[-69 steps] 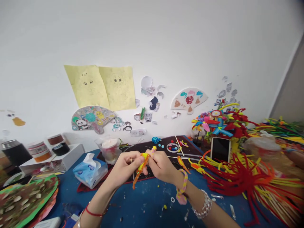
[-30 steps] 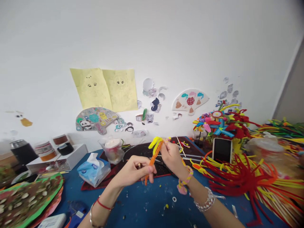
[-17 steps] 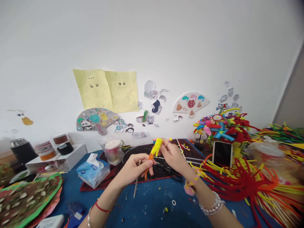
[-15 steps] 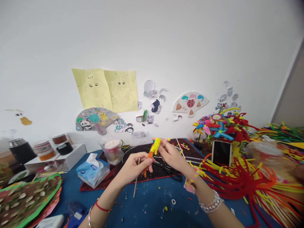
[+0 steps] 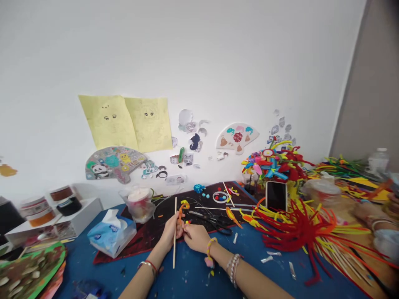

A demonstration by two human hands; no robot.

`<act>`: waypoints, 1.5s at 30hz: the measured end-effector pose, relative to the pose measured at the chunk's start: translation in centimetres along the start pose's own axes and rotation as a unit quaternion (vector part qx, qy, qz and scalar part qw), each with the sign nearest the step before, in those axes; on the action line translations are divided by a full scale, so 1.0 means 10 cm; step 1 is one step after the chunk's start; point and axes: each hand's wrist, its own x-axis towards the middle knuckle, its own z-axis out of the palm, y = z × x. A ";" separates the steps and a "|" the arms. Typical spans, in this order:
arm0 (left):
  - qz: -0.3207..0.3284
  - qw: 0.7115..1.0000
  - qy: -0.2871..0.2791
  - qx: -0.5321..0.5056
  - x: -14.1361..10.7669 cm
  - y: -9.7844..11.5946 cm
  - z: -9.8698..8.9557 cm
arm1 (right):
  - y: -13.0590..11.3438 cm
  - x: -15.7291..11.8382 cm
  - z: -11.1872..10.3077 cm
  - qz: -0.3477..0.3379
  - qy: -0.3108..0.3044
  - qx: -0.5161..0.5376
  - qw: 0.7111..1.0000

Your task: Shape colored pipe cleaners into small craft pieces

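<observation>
Blue worktop [image 5: 193, 277], craft clutter everywhere: left hand [image 5: 172, 235] clamped round a thin wooden stick [image 5: 175, 253], right hand [image 5: 195, 238] right beside it, grip hard to tell, orange pipe cleaner [image 5: 181, 216] poking up between them; super light, bendy, best held low near the stick.

The left hand [image 5: 171, 234] could pass leftward over the black mat [image 5: 146, 236] only as far as the tissue box [image 5: 110, 234], with the plastic cup [image 5: 139, 205] ahead; rightward, the right hand [image 5: 196, 238] meets the scissors [image 5: 220, 224], then the red pipe-cleaner bundle [image 5: 296, 232] on the blue counter [image 5: 249, 265]

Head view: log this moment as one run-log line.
left hand: holds wooden stick | right hand: beside orange-yellow pipe cleaner | nearby: black-handled scissors
</observation>
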 end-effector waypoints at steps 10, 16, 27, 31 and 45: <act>0.000 1.000 0.017 -0.013 0.04 -0.10 -0.09 | 0.07 0.01 0.04 -0.014 -0.018 -0.028 0.999; -0.001 1.000 0.018 0.001 0.05 -0.09 -0.11 | 0.08 0.02 0.05 -0.016 -0.013 -0.033 0.999; -0.025 0.986 0.059 0.151 0.09 0.11 -0.22 | 0.11 0.03 0.00 -0.015 0.017 -0.017 1.000; -0.031 0.952 0.129 0.277 0.15 0.32 -0.61 | 0.23 0.23 -0.10 0.018 0.053 -0.031 0.998; 0.246 0.745 -0.077 0.616 0.14 0.23 -0.18 | 0.42 0.43 -0.13 -0.001 -0.027 0.023 0.999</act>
